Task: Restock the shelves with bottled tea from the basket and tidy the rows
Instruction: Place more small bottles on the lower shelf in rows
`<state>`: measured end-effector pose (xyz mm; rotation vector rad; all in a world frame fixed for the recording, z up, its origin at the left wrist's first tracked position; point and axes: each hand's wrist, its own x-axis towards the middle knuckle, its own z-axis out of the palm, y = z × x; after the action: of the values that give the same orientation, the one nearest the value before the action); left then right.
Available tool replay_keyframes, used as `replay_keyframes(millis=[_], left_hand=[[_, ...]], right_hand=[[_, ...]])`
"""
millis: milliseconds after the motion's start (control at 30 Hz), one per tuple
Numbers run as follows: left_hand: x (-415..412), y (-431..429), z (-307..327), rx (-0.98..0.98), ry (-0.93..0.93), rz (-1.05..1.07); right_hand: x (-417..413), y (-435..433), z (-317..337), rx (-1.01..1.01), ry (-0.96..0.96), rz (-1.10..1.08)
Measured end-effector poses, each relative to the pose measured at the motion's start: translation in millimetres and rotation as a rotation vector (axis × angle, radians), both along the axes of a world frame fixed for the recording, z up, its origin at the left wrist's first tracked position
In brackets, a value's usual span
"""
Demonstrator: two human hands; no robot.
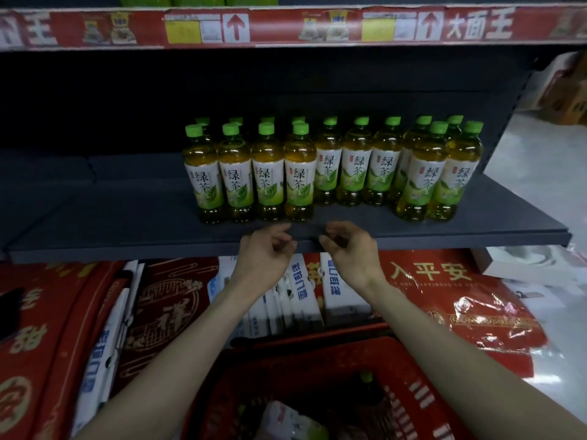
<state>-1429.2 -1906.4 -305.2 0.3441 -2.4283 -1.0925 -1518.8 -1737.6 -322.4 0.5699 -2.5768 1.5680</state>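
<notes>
Head view: by my judgement the job is about half done. Bottles (330, 166) of green tea stand on the shelf (111, 217) from the centre out to 3 o'clock, while its 9 o'clock half is bare. The row is uneven. Four bottles at the left stand forward, three in the middle sit farther back, and a cluster at 3 o'clock stands forward again, slightly askew. The middle gap wants filling and the fronts want lining up.

The basket (409, 398) sits at 6 o'clock, below the arms. One green cap (367, 376) shows in it, so at least one bottle seems left, though its contents are dim. The left hand (266, 249) and right hand (352, 249) hover near each other at the shelf's front edge, fingers loosely curled, holding nothing.

Under the shelf, white-and-blue boxes (301, 281) and red packs (444, 296) lie stacked. A price strip (286, 27) runs along 12 o'clock. Nothing visible blocks the reach to the shelf.
</notes>
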Motion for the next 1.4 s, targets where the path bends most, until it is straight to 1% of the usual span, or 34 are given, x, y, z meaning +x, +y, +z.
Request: replay_keyframes(millis=[67, 200, 300, 400, 467, 567, 600, 700, 833, 933, 1000, 1067, 1133, 1167, 1233, 1300, 1400], left_hand=[[13, 5, 1, -0.011, -0.054, -0.036], [35, 22, -4, 0.001, -0.188, -0.135], [47, 33, -14, 0.033, -0.315, -0.189], [59, 37, -32, 0.085, -0.479, -0.200], [68, 39, -52, 0.159, -0.596, -0.156], [88, 42, -81, 0.417, -0.858, -0.066], [95, 39, -92, 0.463, -0.929, -0.042], [109, 26, -131, 0.509, -1.059, 0.040], [121, 21, -169, 0.588, -1.215, 0.134], [127, 22, -193, 0.671, -1.282, 0.173], [129, 21, -214, 0.733, -1.286, 0.200], [128, 6, -270, 0.799, -1.253, 0.253], [133, 16, -269, 0.886, -1.197, 0.319], [135, 24, -258, 0.922, -1.175, 0.328], [137, 38, -241, 0.972, -1.133, 0.296], [137, 45, -233, 1.062, -1.128, 0.280], [135, 48, -225, 1.069, -1.106, 0.299]], right_hand=[[13, 12, -5, -0.007, -0.024, 0.023], [42, 31, -18, 0.055, -0.025, 0.085], [63, 41, -35, 0.071, -0.083, 0.163], [81, 50, -59, 0.093, -0.133, 0.218], [93, 54, -78, 0.142, -0.174, 0.262], [108, 57, -105, 0.269, -0.208, 0.320], [111, 57, -115, 0.318, -0.231, 0.343], [122, 58, -143, 0.443, -0.316, 0.401], [132, 59, -178, 0.561, -0.476, 0.415], [140, 58, -198, 0.605, -0.559, 0.438], [144, 54, -211, 0.648, -0.597, 0.463], [150, 48, -224, 0.690, -0.611, 0.471], [155, 40, -235, 0.712, -0.639, 0.447], [159, 35, -239, 0.732, -0.649, 0.448], [165, 27, -250, 0.753, -0.641, 0.476], [168, 22, -267, 0.776, -0.643, 0.489], [169, 20, -286, 0.824, -0.595, 0.459]])
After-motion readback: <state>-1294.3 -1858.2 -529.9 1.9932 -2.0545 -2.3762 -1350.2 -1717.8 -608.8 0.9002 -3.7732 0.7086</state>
